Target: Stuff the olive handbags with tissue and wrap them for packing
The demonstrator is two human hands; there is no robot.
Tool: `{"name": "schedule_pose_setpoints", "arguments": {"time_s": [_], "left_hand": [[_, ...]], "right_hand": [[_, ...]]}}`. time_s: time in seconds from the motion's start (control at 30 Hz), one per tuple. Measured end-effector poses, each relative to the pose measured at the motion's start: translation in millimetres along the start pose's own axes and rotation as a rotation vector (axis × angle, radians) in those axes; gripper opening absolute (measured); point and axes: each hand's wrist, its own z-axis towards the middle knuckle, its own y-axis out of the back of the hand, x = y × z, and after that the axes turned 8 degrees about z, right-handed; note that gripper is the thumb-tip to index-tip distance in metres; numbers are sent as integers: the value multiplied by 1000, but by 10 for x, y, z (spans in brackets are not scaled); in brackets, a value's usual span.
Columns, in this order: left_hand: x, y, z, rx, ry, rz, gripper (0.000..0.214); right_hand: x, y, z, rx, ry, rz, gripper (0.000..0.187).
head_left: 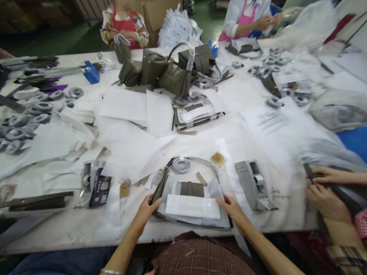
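Long white table (66, 231), green floor (52, 42) beyond, cardboard boxes (160, 8) at back.

Olive bags (165, 73) mid-table, tape dispenser (249, 181) nr front edge, blue box (92, 72) & grey rolls (17, 129) to L

Plastic-wrapped olive-grey panel (191, 189): flat, at 6 o'clock on the table (66, 227), near edge. White folded sheet (192, 206) lies across its front.

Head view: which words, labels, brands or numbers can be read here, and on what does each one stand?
No text here can be read.
Printed sheet: several lines of print, too blurred to read.
Handwriting on the table: too small and faint to read.
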Motion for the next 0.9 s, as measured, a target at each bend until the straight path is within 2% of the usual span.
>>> {"name": "schedule_pose_setpoints", "arguments": {"time_s": [0.07,0.13,0.17,0.27,0.37,0.43,0.53,0.6,0.67,0.73,0.8,0.9], "left_hand": [[-154,81,-31,139,54,17,80],[-278,150,-84,276,-14,7,74],[-329,173,-113,292,-60,10,71],[-482,171,-202,224,-190,24,70],[-767,45,-298,155,-306,18,71],[-1098,-96,-352,160,-401,-2,71],[-1772,-336,-350,228,-532,-53,66],[-2257,-472,-260,286,-591,-79,65],[-2716,-561,-107,264,-646,-94,68],[-3136,-591,79,192,-692,-71,69],[-3509,-560,266,105,-725,-41,66],[-3947,-414,547,-47,-747,-63,63]], "right_hand": [[228,-40,19,75,-53,54,65],[474,-30,-10,171,-112,148,63],[600,-6,-38,216,-122,200,62],[975,150,-132,271,-69,272,64],[1355,448,-171,254,-23,240,67],[1618,706,-134,204,9,219,71],[2026,1098,31,151,88,193,73],[2305,1312,212,124,146,197,73],[2596,1461,443,94,196,213,72],[2915,1533,706,82,248,232,70],[3266,1515,978,91,318,245,67],[3811,1309,1365,134,431,253,58]]}}
